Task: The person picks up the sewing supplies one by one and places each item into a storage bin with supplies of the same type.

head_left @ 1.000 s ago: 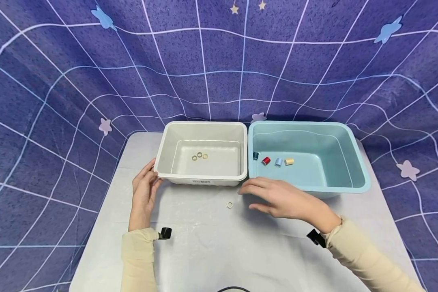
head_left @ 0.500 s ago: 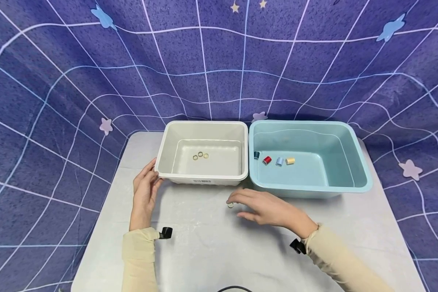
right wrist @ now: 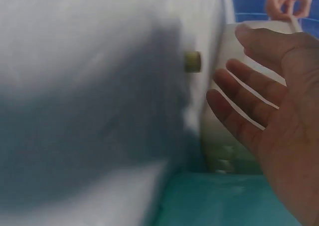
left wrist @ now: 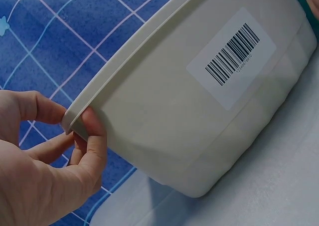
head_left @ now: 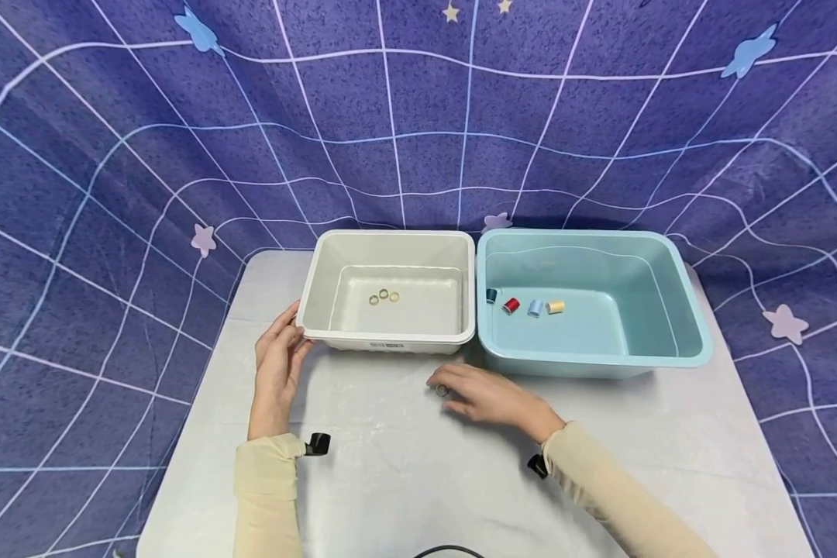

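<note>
My left hand [head_left: 277, 370] grips the front left corner of a white plastic bin [head_left: 390, 339], its fingers pinching the rim in the left wrist view. Three small gold-coloured rings [head_left: 384, 294] lie inside that bin. Just in front of it on the table, another ring [head_left: 442, 390] sits between the thumb and fingers of my right hand [head_left: 488, 394]. In the right wrist view the fingers are spread, apart from the blurred ring [right wrist: 192, 62]. A light blue bin [head_left: 593, 361] stands right of the white one.
Inside the blue bin lie dark green, red [head_left: 511, 306], light blue and yellow thread spools. A purple gridded curtain [head_left: 418, 170] hangs behind the grey-white table [head_left: 390, 465]. A black cable [head_left: 449, 549] shows at the table's near edge.
My right hand has moved left and slightly down, from beside the blue bin's front rim to around the loose ring. My left hand keeps its hold on the white bin.
</note>
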### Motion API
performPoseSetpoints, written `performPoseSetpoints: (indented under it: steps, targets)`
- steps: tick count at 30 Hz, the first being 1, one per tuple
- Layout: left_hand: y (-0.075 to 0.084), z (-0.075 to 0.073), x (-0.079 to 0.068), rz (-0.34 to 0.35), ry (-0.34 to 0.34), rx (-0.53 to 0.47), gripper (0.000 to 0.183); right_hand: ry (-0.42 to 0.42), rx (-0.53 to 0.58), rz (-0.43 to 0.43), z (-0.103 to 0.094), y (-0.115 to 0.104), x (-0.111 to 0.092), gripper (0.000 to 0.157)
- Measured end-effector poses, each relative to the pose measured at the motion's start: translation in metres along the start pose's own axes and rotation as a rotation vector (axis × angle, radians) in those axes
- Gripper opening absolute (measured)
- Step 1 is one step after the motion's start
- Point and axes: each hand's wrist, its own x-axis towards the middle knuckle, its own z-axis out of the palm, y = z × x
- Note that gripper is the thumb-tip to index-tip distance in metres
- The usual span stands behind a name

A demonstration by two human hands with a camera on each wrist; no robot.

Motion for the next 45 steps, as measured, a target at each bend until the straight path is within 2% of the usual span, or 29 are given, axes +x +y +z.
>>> performPoseSetpoints:
  steps: [5, 11, 22, 27, 38, 45]
  targets:
    - [0.0, 0.0, 0.0, -0.007, 0.002, -0.008, 0.051, -0.026, -0.007, 0.025, 0.013, 0.008, 0.004, 0.039]
    - [0.0, 0.001, 0.001, 0.001, -0.006, -0.004, 0.05, -0.024, -0.013, 0.039, 0.019, 0.013, 0.007, 0.038]
    - [0.0, 0.002, -0.001, -0.003, -0.004, 0.002, 0.05, 0.066, -0.051, -0.036, 0.031, 0.02, 0.012, 0.026]
    - [0.0, 0.002, -0.001, -0.004, -0.007, -0.001, 0.051, 0.076, -0.069, -0.045, 0.034, 0.022, 0.014, 0.019]
    - [0.0, 0.001, 0.0, 0.007, -0.014, -0.01, 0.051, 0.004, -0.052, -0.007, 0.03, 0.022, 0.018, 0.014]
    - [0.0, 0.0, -0.001, 0.0, -0.006, -0.001, 0.05, 0.002, -0.041, -0.01, 0.018, 0.015, 0.02, 0.015]
